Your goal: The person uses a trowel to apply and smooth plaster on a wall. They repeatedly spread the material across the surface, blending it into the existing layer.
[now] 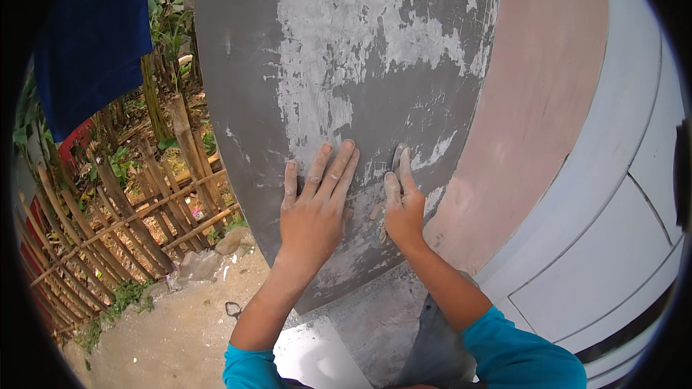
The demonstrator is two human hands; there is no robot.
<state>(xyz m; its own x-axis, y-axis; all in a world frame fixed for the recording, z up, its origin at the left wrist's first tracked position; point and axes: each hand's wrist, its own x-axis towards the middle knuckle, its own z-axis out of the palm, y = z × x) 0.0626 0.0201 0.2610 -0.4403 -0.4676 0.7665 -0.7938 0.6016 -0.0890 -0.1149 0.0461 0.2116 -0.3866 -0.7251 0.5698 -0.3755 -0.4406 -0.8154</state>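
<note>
A tall grey panel (pixel 249 101) with patches of pale, peeling coating stands upright in front of me. My left hand (pixel 313 205) lies flat against its lower part, fingers stretched upward and whitened with dust. Just to its right, my right hand (pixel 404 205) is closed near the same surface, thumb and fingers dusty. A thin dark edge shows by its fingertips, and what it holds is mostly hidden. Small pale flakes and scraped marks show on the panel between the two hands.
A bamboo fence (pixel 137 209) with plants behind it runs along the left. Dark blue cloth (pixel 94 43) hangs at upper left. A pinkish wall strip (pixel 533 101) and white panelling (pixel 598 259) curve along the right. A white sheet (pixel 317 353) lies low on the ground (pixel 173 331).
</note>
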